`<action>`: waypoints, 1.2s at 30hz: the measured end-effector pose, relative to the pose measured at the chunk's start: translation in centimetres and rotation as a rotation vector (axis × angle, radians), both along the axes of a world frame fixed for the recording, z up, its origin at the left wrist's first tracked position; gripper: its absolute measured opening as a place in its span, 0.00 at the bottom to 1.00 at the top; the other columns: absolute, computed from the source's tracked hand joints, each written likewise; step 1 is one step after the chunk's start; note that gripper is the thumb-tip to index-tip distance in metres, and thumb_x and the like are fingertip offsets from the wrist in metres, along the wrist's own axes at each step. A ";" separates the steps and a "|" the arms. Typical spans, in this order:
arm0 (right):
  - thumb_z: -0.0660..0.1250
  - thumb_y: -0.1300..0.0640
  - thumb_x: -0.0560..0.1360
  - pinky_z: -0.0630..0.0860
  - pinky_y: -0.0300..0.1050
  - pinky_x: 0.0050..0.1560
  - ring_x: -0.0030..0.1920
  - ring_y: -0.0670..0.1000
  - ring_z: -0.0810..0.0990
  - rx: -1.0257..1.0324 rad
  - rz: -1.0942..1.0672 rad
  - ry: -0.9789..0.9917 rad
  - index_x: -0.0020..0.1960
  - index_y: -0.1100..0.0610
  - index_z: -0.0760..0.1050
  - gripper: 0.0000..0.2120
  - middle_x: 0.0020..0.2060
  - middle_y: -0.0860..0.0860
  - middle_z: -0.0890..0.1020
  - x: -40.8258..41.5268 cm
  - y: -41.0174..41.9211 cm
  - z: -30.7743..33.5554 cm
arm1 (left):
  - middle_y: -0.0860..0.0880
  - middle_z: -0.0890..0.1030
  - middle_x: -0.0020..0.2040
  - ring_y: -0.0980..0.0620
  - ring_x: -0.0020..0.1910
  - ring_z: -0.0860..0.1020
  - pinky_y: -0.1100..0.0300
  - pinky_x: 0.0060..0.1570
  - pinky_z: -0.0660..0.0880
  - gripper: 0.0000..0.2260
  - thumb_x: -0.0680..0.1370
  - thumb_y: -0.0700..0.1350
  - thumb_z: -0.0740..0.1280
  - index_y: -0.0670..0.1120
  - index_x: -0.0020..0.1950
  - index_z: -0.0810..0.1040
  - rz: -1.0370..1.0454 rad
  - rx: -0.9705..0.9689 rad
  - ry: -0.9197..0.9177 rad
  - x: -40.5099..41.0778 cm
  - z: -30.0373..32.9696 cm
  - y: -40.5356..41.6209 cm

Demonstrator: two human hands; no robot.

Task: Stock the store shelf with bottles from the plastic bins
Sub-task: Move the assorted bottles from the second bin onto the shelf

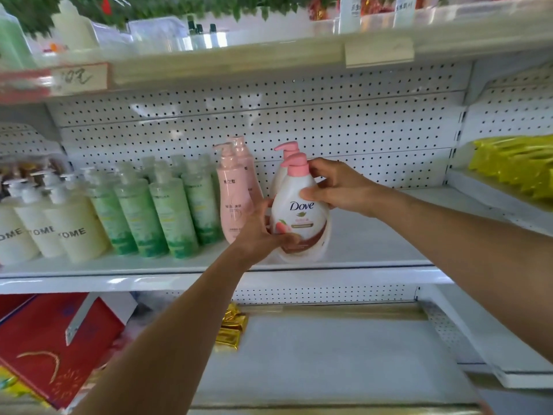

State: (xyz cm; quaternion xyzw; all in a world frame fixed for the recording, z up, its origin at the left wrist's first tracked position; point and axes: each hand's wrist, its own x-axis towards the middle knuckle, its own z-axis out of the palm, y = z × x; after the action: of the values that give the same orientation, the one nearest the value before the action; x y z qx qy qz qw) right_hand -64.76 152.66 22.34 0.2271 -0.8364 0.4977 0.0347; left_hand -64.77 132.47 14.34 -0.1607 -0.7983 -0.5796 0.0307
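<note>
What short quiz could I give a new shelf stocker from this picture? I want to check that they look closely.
1. True or false: both hands hold the front Dove bottle.
2. Which bottles stand directly left of it: A) green, B) pink, C) cream?
3. Fill in: the right hand grips the bottle near its ____, the left hand near its base.

Key: 1 true; 2 B; 3 pump.

White pegboard back wall (344,127) w/ blurred greenery (179,4) up top
</note>
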 end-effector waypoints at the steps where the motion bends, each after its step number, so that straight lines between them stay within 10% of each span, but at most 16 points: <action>1: 0.70 0.58 0.76 0.76 0.43 0.40 0.51 0.49 0.82 0.034 -0.009 -0.001 0.66 0.49 0.71 0.20 0.62 0.48 0.76 -0.2 -0.2 0.1 | 0.45 0.80 0.57 0.47 0.57 0.80 0.52 0.53 0.80 0.37 0.65 0.40 0.80 0.48 0.69 0.67 -0.006 0.004 -0.005 -0.2 -0.1 -0.1; 11: 0.67 0.52 0.77 0.81 0.57 0.51 0.56 0.54 0.78 0.199 -0.126 -0.027 0.70 0.45 0.66 0.23 0.63 0.49 0.73 -1.1 -2.1 0.7 | 0.56 0.74 0.54 0.55 0.54 0.77 0.60 0.51 0.79 0.30 0.67 0.36 0.77 0.50 0.64 0.68 0.092 0.035 0.147 -0.3 -0.3 0.0; 21: 0.66 0.53 0.79 0.78 0.54 0.52 0.56 0.53 0.77 0.147 -0.122 -0.078 0.72 0.45 0.64 0.24 0.63 0.48 0.72 -1.1 -2.6 0.3 | 0.64 0.69 0.50 0.54 0.52 0.73 0.55 0.56 0.74 0.34 0.70 0.38 0.76 0.47 0.71 0.63 0.196 -0.107 0.183 -0.3 -0.4 0.3; 28: 0.63 0.52 0.79 0.74 0.48 0.54 0.53 0.53 0.78 0.239 -0.329 0.168 0.69 0.52 0.68 0.19 0.58 0.51 0.77 0.5 -2.2 -1.2 | 0.48 0.74 0.62 0.49 0.57 0.76 0.48 0.59 0.76 0.26 0.73 0.45 0.74 0.48 0.68 0.66 0.268 -0.145 0.195 1.2 -0.4 0.2; 36: 0.61 0.58 0.77 0.72 0.44 0.47 0.49 0.51 0.79 0.577 -0.489 0.323 0.60 0.50 0.74 0.12 0.50 0.46 0.79 7.2 1.5 -6.0 | 0.58 0.80 0.46 0.59 0.43 0.80 0.50 0.52 0.79 0.11 0.75 0.48 0.70 0.52 0.57 0.77 0.345 -0.250 0.202 6.9 -2.4 -0.3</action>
State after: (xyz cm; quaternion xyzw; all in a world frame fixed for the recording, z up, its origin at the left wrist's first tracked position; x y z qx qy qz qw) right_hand -57.59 154.13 16.31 0.0973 -0.9547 0.1779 0.2177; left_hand -57.85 132.15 11.94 -0.0816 -0.8724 -0.4433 0.1889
